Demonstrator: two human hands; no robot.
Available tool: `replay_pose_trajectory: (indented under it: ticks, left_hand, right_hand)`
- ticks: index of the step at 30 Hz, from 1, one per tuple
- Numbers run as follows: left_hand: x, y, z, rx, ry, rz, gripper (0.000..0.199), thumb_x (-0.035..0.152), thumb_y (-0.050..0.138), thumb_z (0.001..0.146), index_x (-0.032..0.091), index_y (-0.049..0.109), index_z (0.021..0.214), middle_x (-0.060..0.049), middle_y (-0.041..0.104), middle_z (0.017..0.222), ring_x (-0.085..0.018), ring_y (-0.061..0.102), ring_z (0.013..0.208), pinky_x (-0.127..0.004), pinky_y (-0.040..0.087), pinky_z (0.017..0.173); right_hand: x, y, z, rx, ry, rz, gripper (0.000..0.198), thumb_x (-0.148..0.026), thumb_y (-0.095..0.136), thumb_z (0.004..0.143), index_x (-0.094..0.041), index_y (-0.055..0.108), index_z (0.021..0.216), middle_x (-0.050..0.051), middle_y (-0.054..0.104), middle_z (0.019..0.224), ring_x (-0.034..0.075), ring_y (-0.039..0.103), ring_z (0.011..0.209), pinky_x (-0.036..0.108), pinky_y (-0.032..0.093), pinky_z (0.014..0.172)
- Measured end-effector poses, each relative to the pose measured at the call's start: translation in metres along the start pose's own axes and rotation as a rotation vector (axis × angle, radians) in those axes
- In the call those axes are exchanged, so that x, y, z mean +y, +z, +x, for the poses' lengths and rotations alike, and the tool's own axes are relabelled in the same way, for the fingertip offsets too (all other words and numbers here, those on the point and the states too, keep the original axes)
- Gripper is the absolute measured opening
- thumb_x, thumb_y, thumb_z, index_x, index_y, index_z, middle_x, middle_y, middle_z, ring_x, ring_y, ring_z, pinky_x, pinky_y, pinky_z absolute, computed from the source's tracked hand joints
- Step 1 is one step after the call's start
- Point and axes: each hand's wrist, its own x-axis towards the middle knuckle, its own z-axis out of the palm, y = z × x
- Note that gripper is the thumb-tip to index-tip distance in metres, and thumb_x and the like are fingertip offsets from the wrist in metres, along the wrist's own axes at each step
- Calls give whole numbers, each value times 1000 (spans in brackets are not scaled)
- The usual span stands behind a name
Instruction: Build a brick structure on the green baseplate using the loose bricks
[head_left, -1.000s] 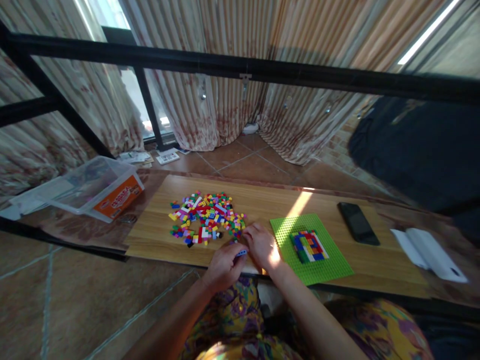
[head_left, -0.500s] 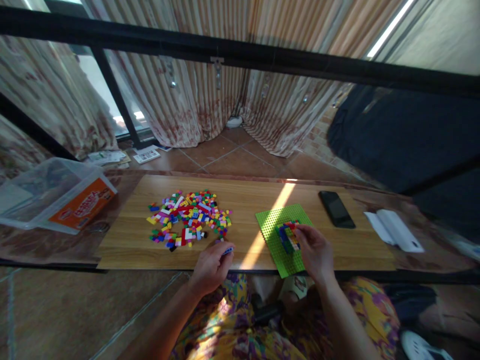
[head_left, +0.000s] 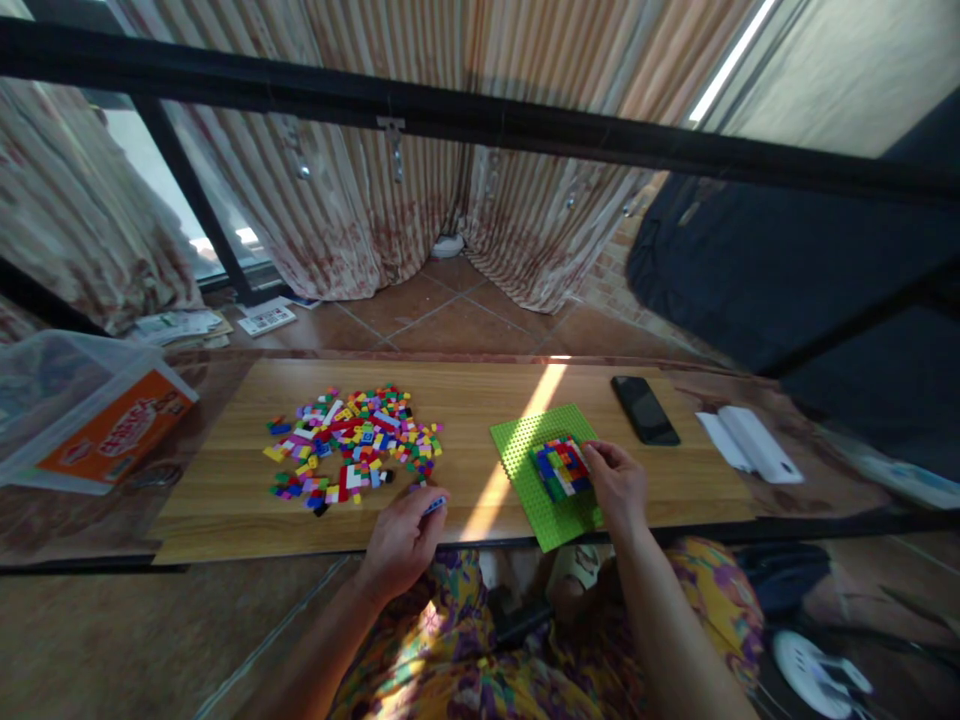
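Patterned clothing (head_left: 465, 660), yellow and purple: worn over the lap, nearest, on the near side of the green baseplate.

Left hand (head_left: 405, 535): left of the baseplate, at the near edge of the wooden surface (head_left: 465, 400); fingers curled and clamped on a blue brick (head_left: 434, 505). Brick's long axis slants, far end pointing up and rightward.

Green baseplate (head_left: 525, 492): studded, flat; long axis runs away from the person, far end leaning left; near corner at the surface's edge.

Right hand (head_left: 619, 485): over the baseplate's right side; fingertips close together at the right edge of the brick assembly. Whether a piece is pinched there, cannot tell.

Brick assembly (head_left: 561, 468): multicoloured, roughly square, on the baseplate; sides roughly in line with the baseplate's; no clear long axis.

Loose bricks (head_left: 367, 437): mixed colours, spread well left of the baseplate.

Black phone (head_left: 645, 410): right of the baseplate, screen up; long axis away from the person, far end leaning left.

Striped curtains (head_left: 382, 200): beyond the baseplate.
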Motion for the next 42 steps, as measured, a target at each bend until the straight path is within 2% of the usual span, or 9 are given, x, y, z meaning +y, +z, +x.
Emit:
replay_pose_trajectory:
  ticks: [8,19,26,31,39,42]
  left_hand:
    - [0,1,1,-12,-6,31,20,29,47,91,22,63,100,-4,70,95,-18,65,91,-29,50,85]
    - [-1,3,1,2,21,63,22,28,46,90,21,63,101,-6,70,94,-18,65,90,-31,50,88]
    - [-2,4,0,4,26,85,21,28,45,91,22,62,102,-5,70,95,-18,65,91,-30,50,85]
    - [-2,5,0,1,28,69,20,27,46,91,22,62,101,-4,70,94,-17,65,90,-28,50,84]
    - [-7,6,-1,27,65,91,18,26,47,90,21,61,101,-4,70,95,-18,65,91,-29,49,84]
    - [-7,6,-1,24,74,90,18,26,47,91,21,61,101,-4,70,93,-18,65,90,-28,49,82]
  right_hand:
    - [-5,5,2,29,82,-8,44,-50,75,59,-12,73,80,8,72,70,18,64,59,27,50,53]
    - [-3,3,6,1,123,-53,39,-46,71,60,-12,75,79,6,72,67,19,65,58,26,49,51]
    - [-17,2,10,-65,202,44,26,-39,72,55,-15,73,65,2,65,51,17,59,46,25,43,41]
    - [-20,2,9,-51,211,50,24,-37,73,55,-15,73,64,1,64,51,16,57,45,24,39,38]
    - [-21,1,7,-80,162,-26,34,-43,72,59,-12,74,71,4,67,58,17,60,52,25,44,45]
    - [-21,-1,-2,-138,57,-114,51,-54,66,66,-10,73,92,9,72,76,22,66,68,31,51,59]
